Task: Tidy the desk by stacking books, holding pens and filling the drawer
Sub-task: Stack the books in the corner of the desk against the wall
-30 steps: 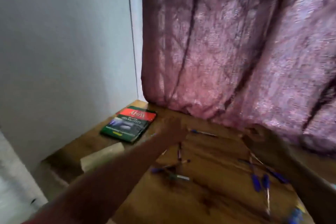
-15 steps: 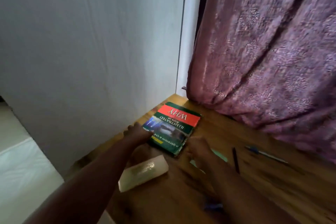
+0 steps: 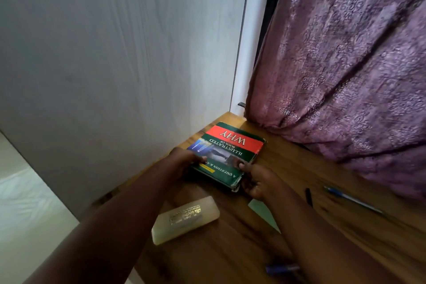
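Note:
A green and red book (image 3: 228,150) titled "WHY" lies in the far left corner of the wooden desk (image 3: 299,226). My left hand (image 3: 182,163) grips its near left edge, thumb on the cover. My right hand (image 3: 255,180) holds its near right corner, thumb on top. A blue pen (image 3: 350,199) lies to the right, a black pen (image 3: 309,196) beside my right wrist, and another blue pen (image 3: 282,268) shows near the bottom under my right forearm.
A pale translucent case (image 3: 185,221) lies between my forearms. A light green sheet (image 3: 262,212) pokes out under my right wrist. A purple curtain (image 3: 345,64) hangs over the desk's back edge. A white wall (image 3: 115,64) borders the desk's left side.
My view swung left toward the desk corner. Both hands reached forward and closed on the book's near edge; earlier the right hand was short of it.

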Motion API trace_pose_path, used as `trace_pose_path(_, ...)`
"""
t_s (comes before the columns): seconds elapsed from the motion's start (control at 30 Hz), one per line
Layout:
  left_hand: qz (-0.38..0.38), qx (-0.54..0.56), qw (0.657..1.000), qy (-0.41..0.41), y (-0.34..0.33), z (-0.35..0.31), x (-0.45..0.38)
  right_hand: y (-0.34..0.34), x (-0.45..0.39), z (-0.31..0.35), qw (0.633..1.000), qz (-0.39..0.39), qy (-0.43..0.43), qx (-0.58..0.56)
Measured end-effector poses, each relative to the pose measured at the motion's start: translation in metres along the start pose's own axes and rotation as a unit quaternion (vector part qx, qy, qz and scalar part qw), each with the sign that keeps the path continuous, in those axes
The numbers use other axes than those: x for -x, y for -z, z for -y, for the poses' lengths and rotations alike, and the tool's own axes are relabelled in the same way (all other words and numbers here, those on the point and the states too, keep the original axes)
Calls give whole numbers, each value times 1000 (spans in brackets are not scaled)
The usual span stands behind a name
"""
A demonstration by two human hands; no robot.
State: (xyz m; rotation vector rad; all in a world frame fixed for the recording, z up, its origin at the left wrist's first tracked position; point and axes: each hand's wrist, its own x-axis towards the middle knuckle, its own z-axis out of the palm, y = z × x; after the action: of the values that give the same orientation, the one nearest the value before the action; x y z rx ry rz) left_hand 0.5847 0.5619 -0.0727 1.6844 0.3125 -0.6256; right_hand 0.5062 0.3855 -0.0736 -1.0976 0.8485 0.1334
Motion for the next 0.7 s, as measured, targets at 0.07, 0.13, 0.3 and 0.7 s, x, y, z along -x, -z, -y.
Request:
trace_pose_path(0.07,15,56,998,4,1,-4,0,3,2,3,999,28,8,-15)
trace_pose_path(0.13,18,124,992,2,1,-6,-2,6,9,8,997,58,28,-47)
trace_pose_path(0.3,63,324,942,-64,-20,-25,28,16,47,13,986,109,110,-67)
trace_pose_path(0.7,320,112,926,-167,-108,-95,131,210,231,74,951,83,262,-140)
